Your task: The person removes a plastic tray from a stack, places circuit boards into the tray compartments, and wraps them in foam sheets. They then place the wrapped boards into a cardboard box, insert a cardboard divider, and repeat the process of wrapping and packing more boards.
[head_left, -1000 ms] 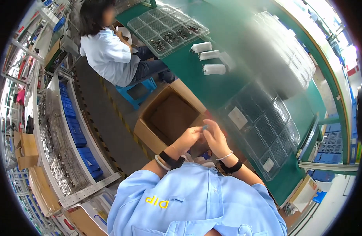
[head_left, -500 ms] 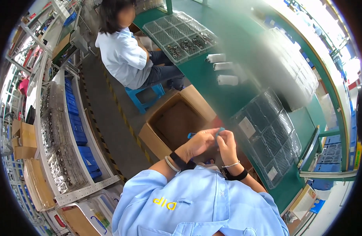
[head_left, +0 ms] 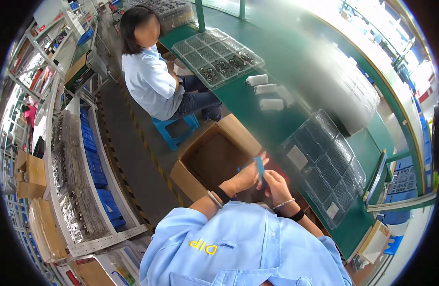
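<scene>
A narrow light-blue strip [head_left: 260, 167] stands upright between my hands, in front of my body. My right hand [head_left: 276, 188] pinches its lower end between thumb and fingers. My left hand [head_left: 245, 178] is turned with its back toward me and its fingers stretched out. Its fingertips are close behind the upper part of the strip; whether they touch it I cannot tell. Dark bands and light bracelets circle both wrists. Below and beyond my hands an open cardboard box [head_left: 191, 172] stands on the floor.
To the right, the green bench [head_left: 276, 125] carries a clear compartment tray [head_left: 326, 169], white rolls [head_left: 271, 104], a white wrapped stack [head_left: 357, 97] and a part-filled tray [head_left: 214, 55]. A co-worker [head_left: 150, 78] sits on a blue stool [head_left: 169, 136]. Shelves with blue bins [head_left: 107, 207] line the left.
My left hand's fingers have straightened and risen. The blue strip, bunched between both hands before, now stands longer and upright. My right hand has shifted slightly down and turned.
</scene>
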`<state>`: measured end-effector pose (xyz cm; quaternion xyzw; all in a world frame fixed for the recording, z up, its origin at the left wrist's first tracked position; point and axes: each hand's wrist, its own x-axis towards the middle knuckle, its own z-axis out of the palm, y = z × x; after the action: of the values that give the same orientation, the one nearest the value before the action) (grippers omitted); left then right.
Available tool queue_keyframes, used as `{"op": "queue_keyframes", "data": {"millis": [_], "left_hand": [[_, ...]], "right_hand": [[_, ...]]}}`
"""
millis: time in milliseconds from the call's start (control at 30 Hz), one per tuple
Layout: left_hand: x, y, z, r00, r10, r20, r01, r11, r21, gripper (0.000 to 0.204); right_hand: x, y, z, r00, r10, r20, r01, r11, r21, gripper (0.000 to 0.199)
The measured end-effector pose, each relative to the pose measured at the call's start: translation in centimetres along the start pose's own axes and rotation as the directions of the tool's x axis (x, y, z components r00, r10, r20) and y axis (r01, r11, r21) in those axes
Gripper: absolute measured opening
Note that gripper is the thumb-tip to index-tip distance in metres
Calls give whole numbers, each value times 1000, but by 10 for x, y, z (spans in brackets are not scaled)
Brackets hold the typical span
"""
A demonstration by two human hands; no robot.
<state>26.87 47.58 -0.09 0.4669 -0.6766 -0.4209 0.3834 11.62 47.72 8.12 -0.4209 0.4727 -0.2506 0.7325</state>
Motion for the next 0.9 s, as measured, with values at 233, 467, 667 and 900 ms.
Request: {"op": "queue_keyframes", "data": {"millis": [233, 467, 667, 900], "left_hand": [[34, 5, -10, 981, -94, -169, -25, 805, -593, 69], [69, 106, -70, 850, -320, -418, -354, 239, -904, 52], [62, 96, -62, 558, -267, -786, -408, 736, -540, 40], [45, 79, -44, 517, -176, -837, -75, 966, -249, 27]], "right_hand": [[-14, -25, 23, 973, -156, 171, 197, 945, -260, 21], [-34, -52, 28, 902, -258, 346, 339, 920, -198, 18], [-30, -54, 28, 804, -218, 553, 373, 909, -184, 25], [-13, -37, 23, 493, -171, 853, 686, 680, -260, 33]]}}
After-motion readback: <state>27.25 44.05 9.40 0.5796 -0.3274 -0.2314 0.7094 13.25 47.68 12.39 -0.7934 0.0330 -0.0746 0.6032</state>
